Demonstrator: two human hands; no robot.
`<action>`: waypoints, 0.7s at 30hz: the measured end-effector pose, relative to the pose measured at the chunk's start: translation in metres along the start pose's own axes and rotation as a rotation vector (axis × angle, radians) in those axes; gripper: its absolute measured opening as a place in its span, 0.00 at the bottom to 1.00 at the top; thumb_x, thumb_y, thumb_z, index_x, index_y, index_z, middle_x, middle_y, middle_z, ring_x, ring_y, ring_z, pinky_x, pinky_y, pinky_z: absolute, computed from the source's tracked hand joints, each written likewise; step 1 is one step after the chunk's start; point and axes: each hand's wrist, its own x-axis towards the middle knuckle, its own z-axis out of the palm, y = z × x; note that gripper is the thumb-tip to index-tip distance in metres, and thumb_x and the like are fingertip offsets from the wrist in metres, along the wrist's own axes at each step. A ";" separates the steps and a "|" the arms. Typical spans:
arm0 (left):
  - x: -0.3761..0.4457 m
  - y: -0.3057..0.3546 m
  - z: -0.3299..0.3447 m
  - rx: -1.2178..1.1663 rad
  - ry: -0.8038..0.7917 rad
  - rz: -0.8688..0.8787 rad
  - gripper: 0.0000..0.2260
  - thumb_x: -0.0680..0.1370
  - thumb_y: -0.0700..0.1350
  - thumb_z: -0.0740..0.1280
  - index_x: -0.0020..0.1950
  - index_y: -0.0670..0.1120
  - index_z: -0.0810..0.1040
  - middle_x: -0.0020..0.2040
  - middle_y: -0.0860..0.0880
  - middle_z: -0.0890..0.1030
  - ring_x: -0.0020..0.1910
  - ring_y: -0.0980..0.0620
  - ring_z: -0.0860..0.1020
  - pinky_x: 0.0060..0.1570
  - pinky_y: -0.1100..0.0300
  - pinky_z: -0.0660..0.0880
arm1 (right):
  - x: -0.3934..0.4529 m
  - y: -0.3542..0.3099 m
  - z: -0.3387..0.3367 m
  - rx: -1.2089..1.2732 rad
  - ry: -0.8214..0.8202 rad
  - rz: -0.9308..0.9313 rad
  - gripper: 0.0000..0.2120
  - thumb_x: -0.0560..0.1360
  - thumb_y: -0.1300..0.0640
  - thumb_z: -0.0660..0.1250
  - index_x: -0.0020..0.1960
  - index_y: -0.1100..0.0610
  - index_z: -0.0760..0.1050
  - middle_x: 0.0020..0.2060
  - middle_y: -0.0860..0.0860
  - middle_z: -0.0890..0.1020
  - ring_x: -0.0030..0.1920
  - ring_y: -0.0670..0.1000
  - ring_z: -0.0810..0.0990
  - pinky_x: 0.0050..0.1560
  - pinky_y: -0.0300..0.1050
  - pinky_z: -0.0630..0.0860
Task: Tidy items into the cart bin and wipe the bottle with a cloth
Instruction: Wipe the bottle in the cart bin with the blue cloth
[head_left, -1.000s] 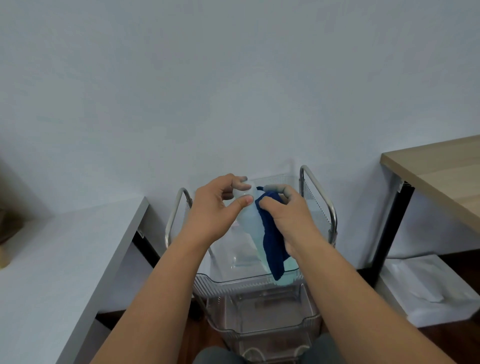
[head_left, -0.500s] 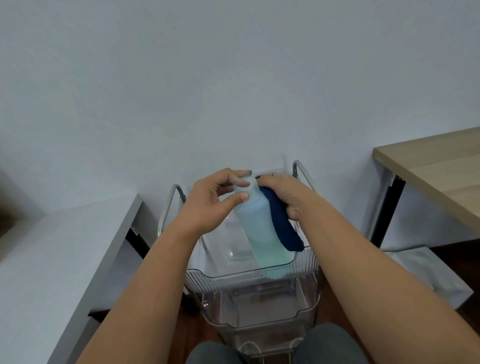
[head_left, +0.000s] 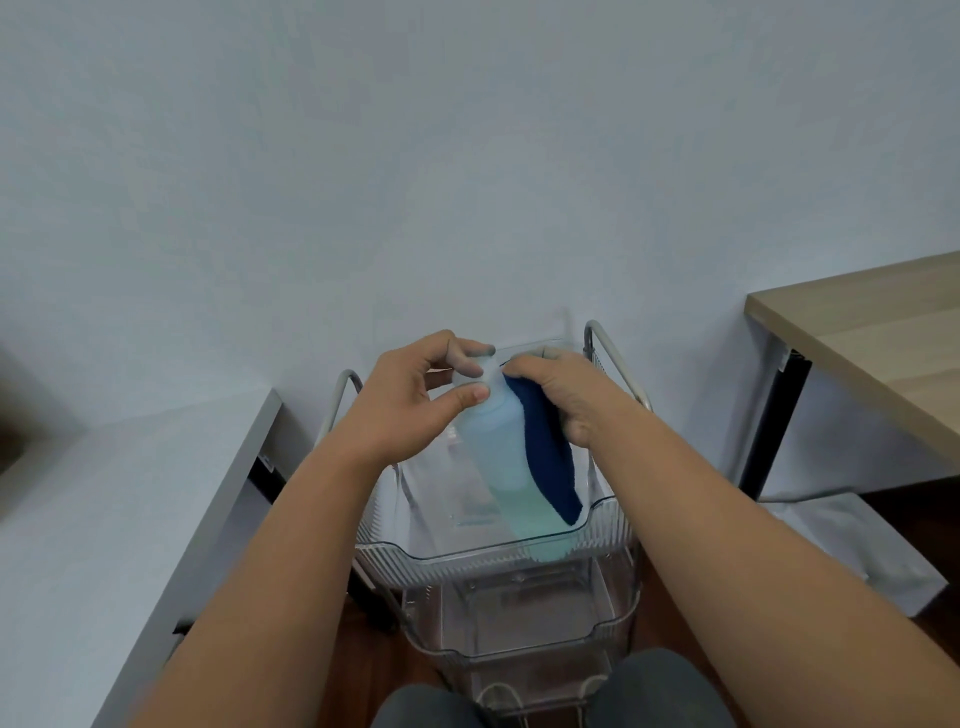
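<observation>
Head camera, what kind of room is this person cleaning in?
Probably a home or small office workroom: a clear plastic rolling cart stands against a plain wall between a grey table and a wooden desk, on a dark wood floor.

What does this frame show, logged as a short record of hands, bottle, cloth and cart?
left hand: pinches the top of the pale blue translucent plastic bottle
right hand: presses the dark blue cloth to the bottle's side
bottle: tilted, held above the clear ribbed plastic cart bin
cloth: drapes down the bottle's right side
wiping: under way
surroundings: grey table left, wooden table right
</observation>
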 end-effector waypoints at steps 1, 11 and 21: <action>0.000 0.001 -0.001 -0.005 -0.022 0.001 0.08 0.74 0.36 0.73 0.43 0.47 0.77 0.58 0.52 0.83 0.59 0.55 0.80 0.60 0.56 0.76 | 0.002 -0.003 0.002 -0.030 -0.001 0.004 0.07 0.66 0.61 0.74 0.42 0.56 0.79 0.36 0.56 0.84 0.36 0.55 0.82 0.39 0.48 0.79; 0.001 0.005 -0.017 0.038 -0.096 -0.066 0.11 0.76 0.35 0.71 0.51 0.50 0.76 0.59 0.55 0.82 0.59 0.54 0.79 0.60 0.56 0.75 | -0.003 0.006 -0.024 0.374 0.035 -0.004 0.10 0.74 0.62 0.69 0.55 0.60 0.77 0.53 0.60 0.82 0.52 0.58 0.81 0.58 0.54 0.77; 0.000 0.007 -0.042 0.334 -0.123 -0.124 0.13 0.76 0.44 0.72 0.54 0.59 0.76 0.55 0.61 0.80 0.53 0.58 0.79 0.53 0.60 0.75 | -0.022 0.010 -0.028 0.010 0.009 -0.428 0.04 0.72 0.59 0.72 0.45 0.53 0.84 0.56 0.40 0.81 0.60 0.26 0.70 0.55 0.31 0.73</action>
